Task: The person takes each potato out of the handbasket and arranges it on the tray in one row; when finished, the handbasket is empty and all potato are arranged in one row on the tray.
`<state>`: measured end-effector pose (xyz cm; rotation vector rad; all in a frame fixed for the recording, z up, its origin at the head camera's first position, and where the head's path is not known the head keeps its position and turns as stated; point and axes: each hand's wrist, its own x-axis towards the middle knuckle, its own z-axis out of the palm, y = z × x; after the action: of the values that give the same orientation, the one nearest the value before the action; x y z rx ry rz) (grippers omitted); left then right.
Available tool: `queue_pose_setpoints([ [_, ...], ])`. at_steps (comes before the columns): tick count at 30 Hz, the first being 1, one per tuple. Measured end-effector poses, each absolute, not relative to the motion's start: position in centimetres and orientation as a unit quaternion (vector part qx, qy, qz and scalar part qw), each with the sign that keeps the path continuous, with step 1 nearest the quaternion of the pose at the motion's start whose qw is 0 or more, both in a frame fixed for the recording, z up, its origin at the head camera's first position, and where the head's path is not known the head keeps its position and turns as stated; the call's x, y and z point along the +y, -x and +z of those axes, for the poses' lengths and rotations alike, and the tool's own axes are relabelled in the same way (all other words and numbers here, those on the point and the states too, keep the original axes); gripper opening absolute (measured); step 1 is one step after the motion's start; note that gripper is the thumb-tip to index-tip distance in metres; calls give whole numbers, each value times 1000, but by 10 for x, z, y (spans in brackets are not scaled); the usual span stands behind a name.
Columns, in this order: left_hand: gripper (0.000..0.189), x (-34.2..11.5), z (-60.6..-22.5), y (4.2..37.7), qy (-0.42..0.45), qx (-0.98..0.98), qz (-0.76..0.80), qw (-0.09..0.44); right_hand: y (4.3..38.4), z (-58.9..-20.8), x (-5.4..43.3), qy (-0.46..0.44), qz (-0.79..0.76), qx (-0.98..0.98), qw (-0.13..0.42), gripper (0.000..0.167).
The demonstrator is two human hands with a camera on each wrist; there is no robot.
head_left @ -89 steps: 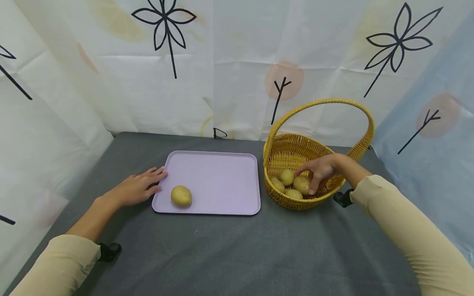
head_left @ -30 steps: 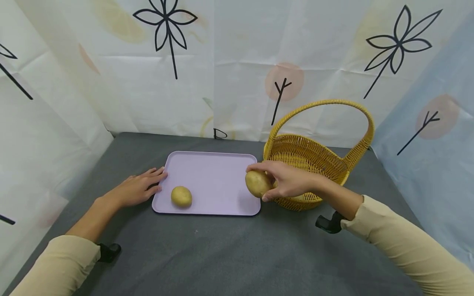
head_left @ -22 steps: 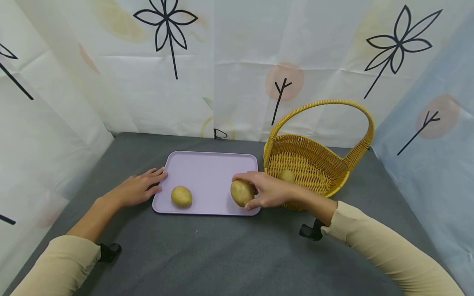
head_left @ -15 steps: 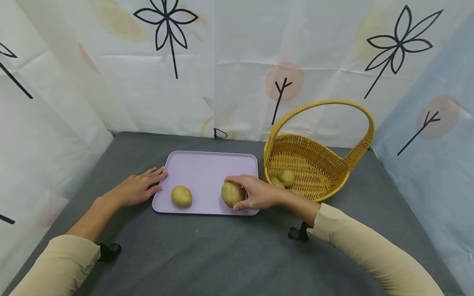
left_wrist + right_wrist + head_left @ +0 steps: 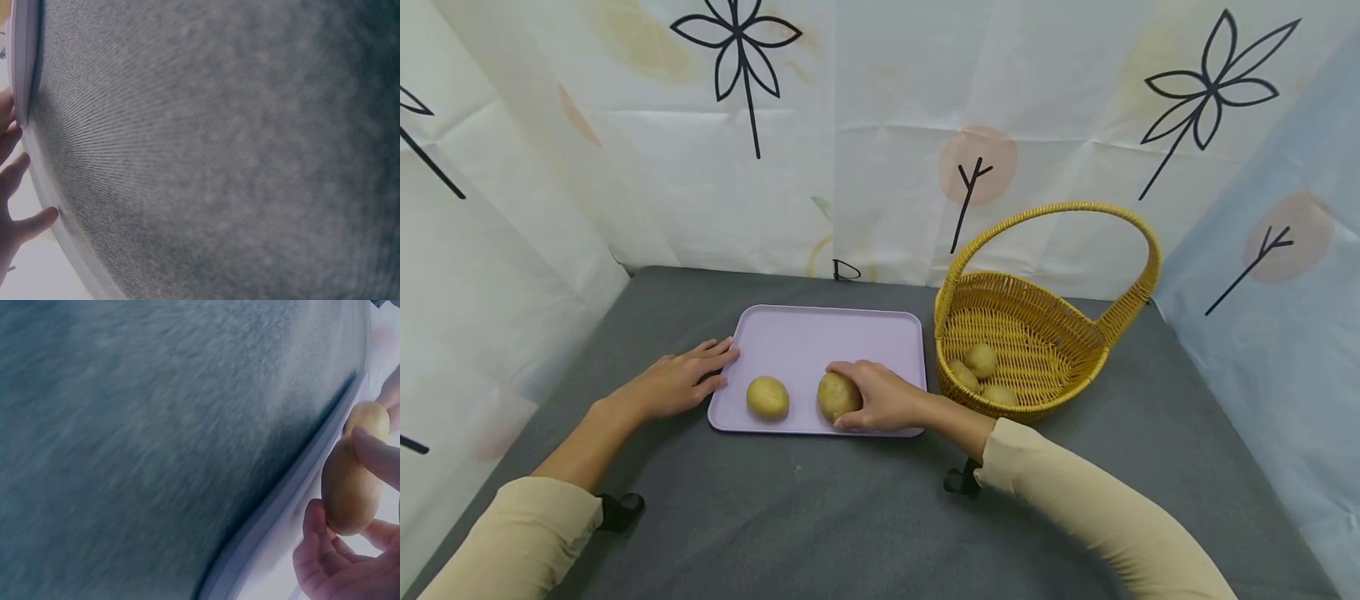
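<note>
A lilac rectangular tray (image 5: 820,333) lies on the grey cloth. On its left part sits one potato (image 5: 767,398). My right hand (image 5: 883,398) grips a second potato (image 5: 837,397) between thumb and fingers, low over the tray's front middle, just right of the first. In the right wrist view the gripped potato (image 5: 351,487) shows between thumb and fingertips. My left hand (image 5: 681,379) has its fingers extended, with fingertips right at the tray's left edge; the left wrist view shows these fingers (image 5: 15,175) beside the tray rim (image 5: 26,56).
To the right of the tray stands a yellow wicker basket (image 5: 1037,325) with a tall arched handle (image 5: 1060,207). Three potatoes (image 5: 981,360) lie in its left part. Behind the grey table (image 5: 850,517) hangs a white patterned curtain (image 5: 880,167).
My right hand took a potato from the basket and carried it left and down over the tray, near the first potato. My left hand has stayed at the tray's edge.
</note>
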<state>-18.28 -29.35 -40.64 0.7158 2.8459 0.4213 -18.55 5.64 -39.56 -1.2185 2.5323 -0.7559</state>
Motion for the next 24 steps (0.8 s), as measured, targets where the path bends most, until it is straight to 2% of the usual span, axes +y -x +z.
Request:
queue_pose_setpoints([
  [24, 55, -293, -408, 187, -246, 956, 135, 82, 177, -394, 10, 393, -219, 883, 137, 79],
])
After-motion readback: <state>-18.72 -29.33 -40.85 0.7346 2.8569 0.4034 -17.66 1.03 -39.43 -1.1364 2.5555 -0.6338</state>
